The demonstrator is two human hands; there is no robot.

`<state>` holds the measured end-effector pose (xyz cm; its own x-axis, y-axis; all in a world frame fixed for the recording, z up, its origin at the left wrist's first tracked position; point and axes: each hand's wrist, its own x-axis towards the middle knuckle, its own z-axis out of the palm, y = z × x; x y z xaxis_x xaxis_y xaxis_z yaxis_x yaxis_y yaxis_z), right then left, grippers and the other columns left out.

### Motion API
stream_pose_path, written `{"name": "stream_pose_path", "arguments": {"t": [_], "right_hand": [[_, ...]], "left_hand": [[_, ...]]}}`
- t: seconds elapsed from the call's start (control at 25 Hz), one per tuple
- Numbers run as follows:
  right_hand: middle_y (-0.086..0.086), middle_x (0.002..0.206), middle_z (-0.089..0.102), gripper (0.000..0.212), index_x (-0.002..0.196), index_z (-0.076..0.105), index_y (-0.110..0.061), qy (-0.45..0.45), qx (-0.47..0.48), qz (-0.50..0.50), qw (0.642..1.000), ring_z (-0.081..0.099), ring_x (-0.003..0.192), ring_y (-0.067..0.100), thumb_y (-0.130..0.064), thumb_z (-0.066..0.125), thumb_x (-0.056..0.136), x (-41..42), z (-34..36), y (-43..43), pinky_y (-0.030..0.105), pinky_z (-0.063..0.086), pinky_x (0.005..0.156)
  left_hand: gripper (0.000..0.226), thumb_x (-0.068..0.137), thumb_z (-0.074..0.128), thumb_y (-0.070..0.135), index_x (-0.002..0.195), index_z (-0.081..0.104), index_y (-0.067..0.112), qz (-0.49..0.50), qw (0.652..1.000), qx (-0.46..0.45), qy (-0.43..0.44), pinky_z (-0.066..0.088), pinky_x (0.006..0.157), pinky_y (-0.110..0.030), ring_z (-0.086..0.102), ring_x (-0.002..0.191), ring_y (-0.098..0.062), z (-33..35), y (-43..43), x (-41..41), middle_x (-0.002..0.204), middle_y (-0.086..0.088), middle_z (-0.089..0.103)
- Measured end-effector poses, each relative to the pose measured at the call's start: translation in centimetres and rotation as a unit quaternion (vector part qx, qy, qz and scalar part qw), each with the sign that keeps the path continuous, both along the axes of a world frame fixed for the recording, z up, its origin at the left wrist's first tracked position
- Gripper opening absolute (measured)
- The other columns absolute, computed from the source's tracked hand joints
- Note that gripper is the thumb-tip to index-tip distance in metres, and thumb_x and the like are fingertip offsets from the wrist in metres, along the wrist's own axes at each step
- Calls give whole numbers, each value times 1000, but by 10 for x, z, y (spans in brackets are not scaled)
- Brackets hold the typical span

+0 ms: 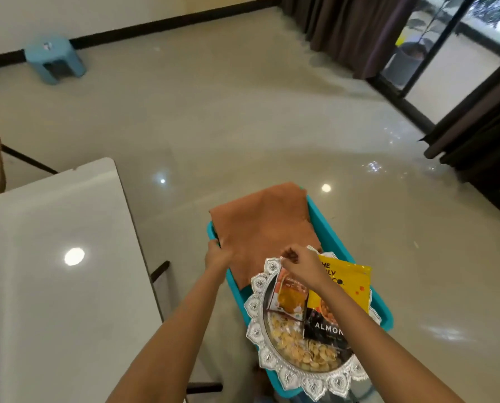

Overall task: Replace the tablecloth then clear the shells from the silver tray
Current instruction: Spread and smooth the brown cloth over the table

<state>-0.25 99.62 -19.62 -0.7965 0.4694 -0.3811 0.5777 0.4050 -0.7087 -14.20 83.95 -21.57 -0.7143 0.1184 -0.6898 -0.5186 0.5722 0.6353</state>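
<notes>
A light-blue stool (54, 58) is being kept at the far left. Dark curtains (350, 30) are being hung along the far right, next to a glass door (452, 82). Light spots are being reflected by the glossy floor (243, 126).

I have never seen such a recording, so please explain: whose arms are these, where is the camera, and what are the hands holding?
No machine here: a person wears a camera on the head, looking down at their own arms. The left hand grips a folded orange cloth lying on a teal stand. The right hand is curled over a silver tray with shells and snack packets; what it pinches is unclear. A white table stands left.
</notes>
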Motion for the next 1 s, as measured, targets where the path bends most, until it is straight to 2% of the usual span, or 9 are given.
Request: {"name": "stream_pose_path", "arguments": {"t": [0.08, 0.16, 0.28, 0.4, 0.52, 0.64, 0.76, 0.88, 1.0], "right_hand": [[0, 95, 64, 16, 103, 64, -9, -1, -7, 6, 1000, 61, 89, 15, -15, 63, 88, -14, -13, 7, 27, 49, 83], [0, 96, 65, 15, 102, 64, -11, 0, -11, -1, 1000, 61, 89, 14, -14, 61, 88, -21, -21, 12, 24, 47, 79], [-3, 92, 65, 12, 100, 64, -13, -2, -16, -1, 1000, 61, 86, 10, -13, 60, 89, -19, -28, 15, 17, 46, 74], [-6, 89, 65, 10, 98, 61, -18, -11, -18, 14, 1000, 61, 80, 4, -13, 58, 90, -14, -31, 18, 9, 46, 65], [-5, 87, 65, 9, 97, 61, -18, -23, -15, 17, 999, 60, 77, 2, -14, 59, 89, -8, -32, 20, 7, 43, 62], [-4, 85, 66, 6, 94, 62, -19, -25, -5, 14, 1000, 62, 76, 7, -17, 61, 89, -4, -26, 18, 15, 47, 65], [1, 84, 68, 5, 89, 61, -21, -40, 13, 25, 999, 63, 76, 12, -17, 61, 87, -3, -20, 12, 24, 49, 68], [5, 94, 69, 10, 96, 63, -15, -70, 44, 46, 995, 65, 85, 19, -16, 59, 88, -1, -14, 2, 30, 49, 74], [7, 107, 65, 29, 114, 58, -7, -56, 69, 24, 996, 63, 95, 23, -21, 62, 88, 1, 3, -17, 28, 44, 78]], "left_hand": [[75, 81, 64, 26, 144, 27, 10, -5, 999, -41, 29, 44, 90, -35, 50, 119, -34, -9, 10, -31, 134, -17, 48], [80, 86, 63, 22, 149, 16, 7, -19, 997, -72, 38, 41, 98, -38, 44, 128, -35, -21, 20, -62, 143, -19, 40], [86, 86, 68, 29, 151, 15, 9, -42, 997, -65, 31, 37, 107, -40, 38, 134, -33, -35, 32, -90, 149, -15, 35], [73, 85, 68, 32, 146, 31, 12, -39, 995, -74, 52, 39, 106, -39, 43, 129, -33, -44, 43, -95, 143, -13, 43], [38, 88, 63, 28, 118, 56, 7, -52, 988, -91, 117, 47, 90, -36, 56, 107, -31, -38, 47, -88, 118, -14, 61], [20, 86, 63, 24, 98, 62, 8, -44, 980, -19, 192, 45, 73, -31, 60, 92, -28, -18, 47, -74, 92, -8, 64], [14, 84, 65, 23, 95, 66, 13, -19, 968, 59, 244, 47, 72, -29, 61, 84, -22, 18, 51, -59, 85, -2, 66], [8, 79, 67, 32, 85, 66, 27, 16, 964, 148, 222, 56, 74, -41, 62, 80, -18, 71, 49, -45, 79, 7, 66], [7, 80, 68, 35, 83, 66, 29, 69, 951, 230, 194, 57, 73, -48, 64, 85, -19, 132, 26, -38, 81, 5, 67]]}}
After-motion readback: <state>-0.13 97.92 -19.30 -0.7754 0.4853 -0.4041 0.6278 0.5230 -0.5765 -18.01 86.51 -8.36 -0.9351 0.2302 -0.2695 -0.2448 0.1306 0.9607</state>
